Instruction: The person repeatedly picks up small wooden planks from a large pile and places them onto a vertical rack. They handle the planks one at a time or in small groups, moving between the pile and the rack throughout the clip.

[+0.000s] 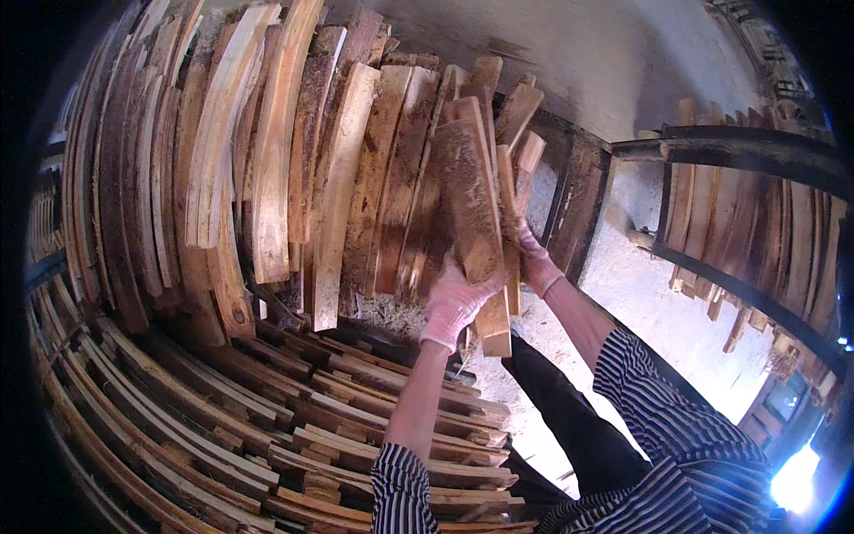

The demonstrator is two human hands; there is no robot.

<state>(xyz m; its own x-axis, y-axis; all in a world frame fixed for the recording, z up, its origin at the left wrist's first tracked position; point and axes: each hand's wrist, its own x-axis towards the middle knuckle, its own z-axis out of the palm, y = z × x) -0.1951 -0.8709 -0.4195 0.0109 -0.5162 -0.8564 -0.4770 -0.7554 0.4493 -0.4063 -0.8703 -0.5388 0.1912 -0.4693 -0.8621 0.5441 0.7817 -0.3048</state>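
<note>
Both my hands wear pink work gloves and grip a bundle of several rough wooden boards (471, 196). The boards stand nearly upright in the picture, with bark and sawdust on their faces. My left hand (458, 301) is closed round the near left side of the bundle, low down. On the right side, my right hand (534, 258) presses against the boards, its fingers partly hidden behind them. Just left of the bundle lies a row of similar boards (347, 187), side by side, some with pale cut edges.
Layered stacks of planks (374, 436) fill the lower left. A dark metal frame (587, 196) stands right of the bundle. Farther right, another rack (747, 147) holds more boards. Pale concrete floor (614, 258) shows between them. Sawdust (391, 316) lies below the row of boards.
</note>
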